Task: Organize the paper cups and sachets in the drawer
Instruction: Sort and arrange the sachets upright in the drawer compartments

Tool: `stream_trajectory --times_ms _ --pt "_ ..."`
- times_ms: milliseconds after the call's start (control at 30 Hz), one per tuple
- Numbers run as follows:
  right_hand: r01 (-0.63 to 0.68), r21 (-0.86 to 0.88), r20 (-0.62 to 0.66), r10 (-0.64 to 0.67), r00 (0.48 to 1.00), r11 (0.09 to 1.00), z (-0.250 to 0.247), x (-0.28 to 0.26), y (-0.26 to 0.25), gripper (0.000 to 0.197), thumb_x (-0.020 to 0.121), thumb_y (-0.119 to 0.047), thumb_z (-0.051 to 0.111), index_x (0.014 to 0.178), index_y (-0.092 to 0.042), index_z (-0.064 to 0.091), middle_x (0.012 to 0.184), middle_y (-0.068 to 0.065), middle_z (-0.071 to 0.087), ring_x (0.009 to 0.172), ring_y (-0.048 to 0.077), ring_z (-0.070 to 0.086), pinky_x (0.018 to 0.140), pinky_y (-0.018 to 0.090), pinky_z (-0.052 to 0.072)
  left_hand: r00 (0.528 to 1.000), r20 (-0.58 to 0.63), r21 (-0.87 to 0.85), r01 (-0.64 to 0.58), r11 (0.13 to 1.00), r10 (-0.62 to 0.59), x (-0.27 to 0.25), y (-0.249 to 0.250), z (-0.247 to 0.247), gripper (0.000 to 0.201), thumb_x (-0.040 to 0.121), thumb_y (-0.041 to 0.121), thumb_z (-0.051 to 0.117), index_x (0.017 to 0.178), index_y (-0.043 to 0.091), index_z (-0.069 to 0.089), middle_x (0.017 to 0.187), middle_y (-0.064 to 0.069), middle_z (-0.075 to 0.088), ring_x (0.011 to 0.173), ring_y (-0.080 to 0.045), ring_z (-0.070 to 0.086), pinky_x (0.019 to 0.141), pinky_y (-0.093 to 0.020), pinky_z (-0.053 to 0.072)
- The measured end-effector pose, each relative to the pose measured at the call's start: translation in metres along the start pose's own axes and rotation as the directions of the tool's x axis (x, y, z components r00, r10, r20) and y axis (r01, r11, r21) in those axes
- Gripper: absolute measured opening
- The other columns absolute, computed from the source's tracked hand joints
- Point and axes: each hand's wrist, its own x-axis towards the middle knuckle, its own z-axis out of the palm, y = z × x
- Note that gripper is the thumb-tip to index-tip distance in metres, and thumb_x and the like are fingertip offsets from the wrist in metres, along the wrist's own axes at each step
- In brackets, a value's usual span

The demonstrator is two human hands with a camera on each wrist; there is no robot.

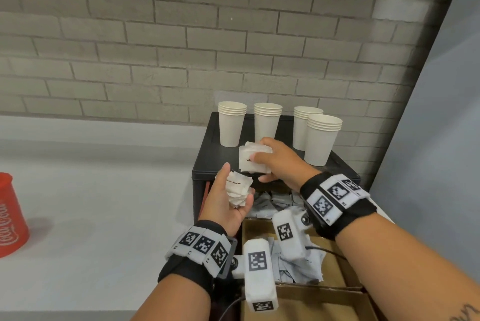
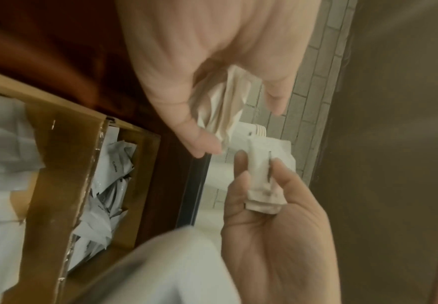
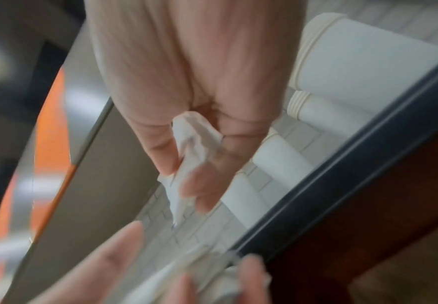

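Above the open drawer, my left hand (image 1: 235, 188) holds a crumpled bundle of white sugar sachets (image 1: 240, 192), fingers curled round it. Just beyond, over the front edge of the black drawer unit (image 1: 207, 162), my right hand (image 1: 262, 167) grips a second sachet bundle (image 1: 250, 157). The left wrist view has the left hand's bundle (image 2: 264, 176) below and the right hand's bundle (image 2: 220, 107) above it. Several stacks of white paper cups (image 1: 232, 123) stand on top of the unit. The cardboard-lined drawer (image 1: 335, 266) holds loose sachets (image 1: 298, 263).
A red Coca-Cola cup (image 1: 10, 216) stands on the white counter (image 1: 104, 190) at far left. A grey brick wall (image 1: 181, 48) runs behind the unit. A cardboard divider (image 2: 57, 164) splits the drawer into compartments; more sachets (image 1: 270, 203) lie in the rear one.
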Motion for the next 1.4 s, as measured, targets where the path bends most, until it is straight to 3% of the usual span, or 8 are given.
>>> stream_trajectory --times_ms 100,200,533,733,933,1067,1233,1400 --pt "-0.002 0.047 -0.004 0.003 1.0 0.999 0.004 -0.018 0.004 0.011 0.091 -0.015 0.056 0.081 -0.017 0.051 0.083 0.006 0.054 0.066 0.014 0.053 0.046 0.019 0.043 0.99 0.132 0.007 0.04 0.999 -0.041 -0.004 -0.004 0.005 0.045 0.081 0.041 0.061 0.116 0.012 0.061 0.109 -0.01 0.066 0.102 -0.021 0.06 0.072 -0.027 0.055" --pt "-0.014 0.076 -0.1 0.022 0.995 0.997 0.006 -0.032 0.016 0.014 0.091 -0.014 0.057 0.078 -0.016 0.053 0.082 0.007 0.058 0.072 0.015 0.056 0.06 0.024 0.046 0.978 0.188 0.12 0.074 0.99 -0.096 -0.006 -0.011 0.006 0.042 0.074 0.026 0.066 0.113 0.009 0.061 0.107 -0.013 0.068 0.1 -0.024 0.062 0.083 -0.032 0.054" --pt "-0.12 0.4 -0.042 0.149 0.988 0.908 0.001 -0.059 0.05 0.019 0.091 -0.004 0.057 0.106 -0.014 0.061 0.089 0.002 0.067 0.077 0.011 0.062 0.057 0.015 0.05 0.979 0.153 0.297 0.082 0.951 -0.132 -0.004 -0.02 0.005 0.027 0.087 0.008 0.059 0.114 0.01 0.058 0.098 -0.013 0.068 0.087 -0.021 0.066 0.057 -0.025 0.057" --pt "-0.13 0.245 -0.095 0.157 0.983 0.961 -0.002 -0.051 0.057 0.028 0.095 0.002 0.043 0.11 -0.007 0.063 0.091 0.007 0.067 0.073 0.011 0.063 0.057 0.014 0.051 0.996 0.034 0.369 0.059 0.927 -0.077 0.0 -0.021 0.003 0.021 0.088 0.002 0.056 0.107 0.009 0.058 0.097 -0.016 0.068 0.085 -0.025 0.066 0.054 -0.022 0.054" --pt "-0.111 0.141 -0.145 0.132 0.981 0.984 -0.012 -0.042 0.067 0.051 0.088 0.018 0.028 0.116 -0.011 0.061 0.104 0.002 0.068 0.115 0.018 0.058 0.101 0.028 0.042 0.997 -0.041 0.36 0.083 0.929 -0.073 -0.002 -0.017 0.004 0.018 0.089 0.002 0.054 0.105 0.009 0.056 0.099 -0.019 0.067 0.083 -0.029 0.066 0.048 -0.02 0.053" --pt "-0.08 0.207 -0.147 0.112 0.983 0.975 -0.013 -0.041 0.064 0.041 0.088 0.01 0.041 0.111 -0.014 0.065 0.111 0.002 0.068 0.11 0.015 0.061 0.088 0.02 0.046 0.994 -0.048 0.397 0.111 0.911 -0.1 -0.002 -0.02 0.007 0.02 0.089 0.001 0.054 0.107 0.009 0.056 0.098 -0.018 0.067 0.08 -0.028 0.066 0.048 -0.02 0.053" --pt "-0.041 0.232 -0.089 0.064 0.994 0.972 -0.008 -0.041 0.068 0.032 0.089 -0.002 0.048 0.112 -0.016 0.064 0.117 0.004 0.065 0.109 0.019 0.061 0.097 0.037 0.049 0.993 -0.03 0.395 0.115 0.912 -0.112 -0.001 -0.02 0.007 0.02 0.088 0.004 0.056 0.108 0.008 0.057 0.098 -0.018 0.069 0.081 -0.027 0.067 0.05 -0.022 0.054" --pt "0.002 0.224 0.078 -0.02 0.997 0.975 -0.003 -0.045 0.068 0.035 0.083 -0.019 0.069 0.116 -0.022 0.059 0.11 -0.004 0.068 0.101 0.011 0.065 0.085 0.028 0.055 0.993 0.016 0.383 0.105 0.918 -0.12 -0.004 -0.02 0.01 0.022 0.087 0.017 0.059 0.106 0.007 0.063 0.084 -0.011 0.069 0.072 -0.02 0.067 0.051 -0.019 0.053"
